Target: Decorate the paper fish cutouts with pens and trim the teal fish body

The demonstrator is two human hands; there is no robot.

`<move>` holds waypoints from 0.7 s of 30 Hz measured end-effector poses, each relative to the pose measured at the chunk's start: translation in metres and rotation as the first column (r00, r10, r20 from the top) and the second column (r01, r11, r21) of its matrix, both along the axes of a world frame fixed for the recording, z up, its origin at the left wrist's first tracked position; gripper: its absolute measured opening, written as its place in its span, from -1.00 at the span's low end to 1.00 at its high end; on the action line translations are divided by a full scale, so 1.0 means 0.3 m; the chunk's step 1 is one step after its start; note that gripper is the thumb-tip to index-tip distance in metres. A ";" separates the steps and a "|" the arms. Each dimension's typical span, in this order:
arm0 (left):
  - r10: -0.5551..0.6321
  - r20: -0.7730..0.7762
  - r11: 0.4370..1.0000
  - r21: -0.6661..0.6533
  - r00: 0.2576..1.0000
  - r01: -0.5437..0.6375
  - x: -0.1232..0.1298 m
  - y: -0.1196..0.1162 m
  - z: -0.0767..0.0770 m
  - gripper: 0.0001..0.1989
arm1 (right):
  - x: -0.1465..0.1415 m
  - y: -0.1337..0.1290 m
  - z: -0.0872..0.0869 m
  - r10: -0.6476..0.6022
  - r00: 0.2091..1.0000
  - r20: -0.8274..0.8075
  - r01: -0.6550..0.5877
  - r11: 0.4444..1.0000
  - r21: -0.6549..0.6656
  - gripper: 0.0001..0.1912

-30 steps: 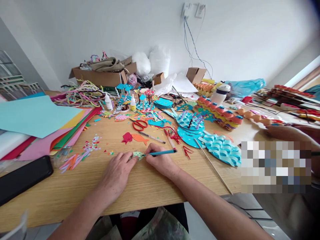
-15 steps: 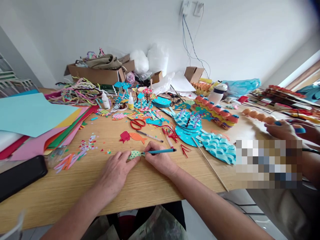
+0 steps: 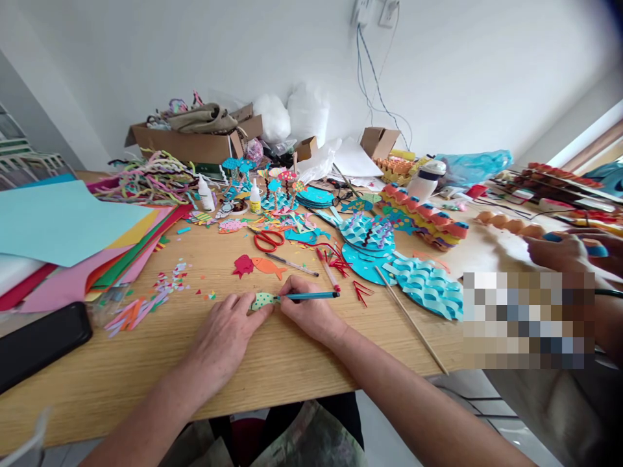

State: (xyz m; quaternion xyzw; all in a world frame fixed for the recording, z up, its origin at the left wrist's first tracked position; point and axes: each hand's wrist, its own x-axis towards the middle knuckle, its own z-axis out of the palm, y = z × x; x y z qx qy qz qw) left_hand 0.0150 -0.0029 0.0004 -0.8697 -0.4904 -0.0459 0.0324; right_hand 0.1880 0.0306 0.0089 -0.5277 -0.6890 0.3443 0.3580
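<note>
A small pale green paper fish with dark dots (image 3: pixel 263 300) lies flat on the wooden table. My left hand (image 3: pixel 233 327) presses it down, its fingers close together at the fish's left and lower edge. Pinched in my right hand (image 3: pixel 309 311) is a blue pen (image 3: pixel 311 296), tilted almost level, its tip at the fish's right end. Just beyond lie an orange paper fish (image 3: pixel 268 267) and a red paper piece (image 3: pixel 242 266). A thin capped pen (image 3: pixel 292 264) and red scissors (image 3: pixel 268 241) are farther back.
Coloured paper sheets (image 3: pixel 63 224) and a black case (image 3: pixel 46 344) are at left. Blue paper discs (image 3: pixel 367 263), a wooden stick (image 3: pixel 413 324) and painted egg cartons (image 3: pixel 423 217) are to the right. Another person's hands (image 3: pixel 555 251) hold a carton strip (image 3: pixel 511 224) at far right.
The blue pen has tilted slightly, its rear end now a little lower and farther left. Things at right appear shifted slightly rightward. Both my hands stay nearly in place.
</note>
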 end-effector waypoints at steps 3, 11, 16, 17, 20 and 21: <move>0.001 0.007 1.000 0.007 1.000 -0.001 0.001 0.001 -0.001 -0.56 | 0.002 -0.001 -0.003 0.006 1.000 0.008 -0.006 1.000 -0.020 -0.86; 0.026 0.021 1.000 -0.008 0.999 -0.026 0.001 -0.002 0.000 -0.57 | -0.001 -0.001 -0.007 0.001 1.000 -0.001 -0.001 1.000 -0.024 -0.86; 0.025 0.009 1.000 -0.012 1.000 -0.025 0.001 -0.002 0.003 -0.57 | -0.003 0.000 -0.010 -0.003 1.000 -0.007 0.003 1.000 -0.009 -0.86; 0.027 0.008 1.000 -0.016 1.000 -0.027 0.001 -0.002 0.003 -0.57 | -0.003 0.001 -0.010 -0.005 1.000 0.000 0.005 1.000 -0.005 -0.86; 0.032 0.013 0.999 -0.020 0.999 -0.032 0.002 -0.001 0.000 -0.56 | -0.003 0.001 -0.010 0.007 1.000 0.019 -0.007 1.000 -0.019 -0.86; 0.034 0.014 0.999 -0.020 0.999 -0.034 0.002 -0.001 -0.001 -0.56 | -0.003 0.002 -0.010 0.012 1.000 0.015 -0.012 1.000 -0.027 -0.86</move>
